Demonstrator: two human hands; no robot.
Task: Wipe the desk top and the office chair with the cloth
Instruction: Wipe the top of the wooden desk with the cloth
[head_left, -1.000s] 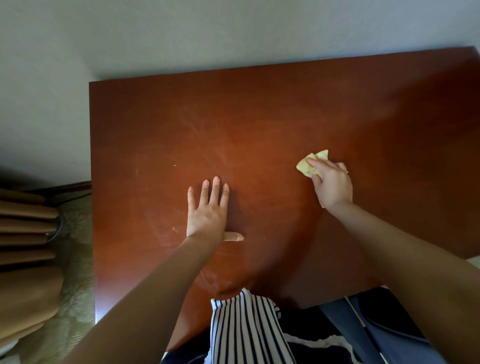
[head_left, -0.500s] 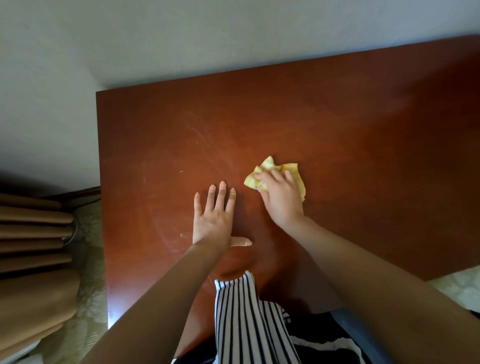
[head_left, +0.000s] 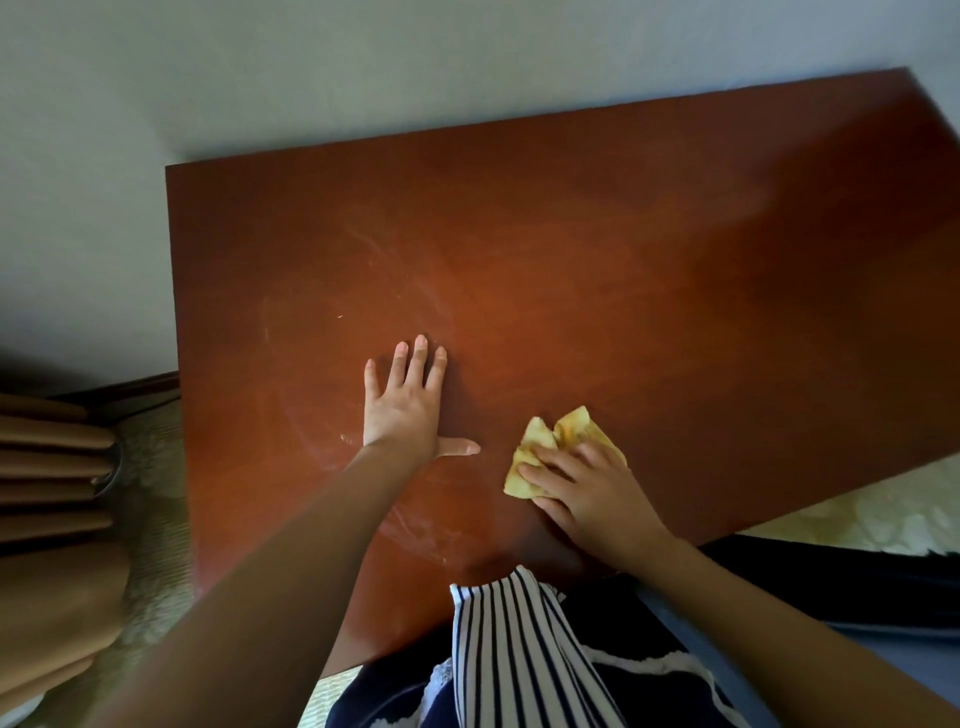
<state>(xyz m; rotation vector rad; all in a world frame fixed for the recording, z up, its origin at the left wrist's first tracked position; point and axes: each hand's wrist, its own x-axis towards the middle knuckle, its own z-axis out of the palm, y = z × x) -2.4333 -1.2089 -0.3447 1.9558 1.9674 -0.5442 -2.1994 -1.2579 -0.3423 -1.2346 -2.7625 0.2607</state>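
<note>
The reddish-brown desk top (head_left: 597, 270) fills most of the view, its far edge against a pale wall (head_left: 363, 67). Faint whitish smears and arcs mark the wood left of the desk's middle and toward its near edge. Off the desk's left edge hang folds of tan curtain (head_left: 47, 499), above a pale patterned floor (head_left: 150, 467). At the desk's near edge, a striped piece of clothing (head_left: 514, 649) and dark fabric on the person's body overlap the wood.

The left hand (head_left: 405, 410) lies flat on the desk, palm down, left of its middle and a little nearer the near edge. Its fingers are spread and pointing toward the far edge, the thumb stretched out sideways toward the right hand; it grasps nothing. The right hand (head_left: 587, 493) sits close to the desk's near edge, just right of the left thumb and apart from it. It presses down on the yellow cloth (head_left: 550, 441), fingers laid over the crumpled fabric and pinning it against the wood. The cloth touches the desk surface, bunched, with two creased corners sticking out beyond the fingertips toward the desk's far edge.
</note>
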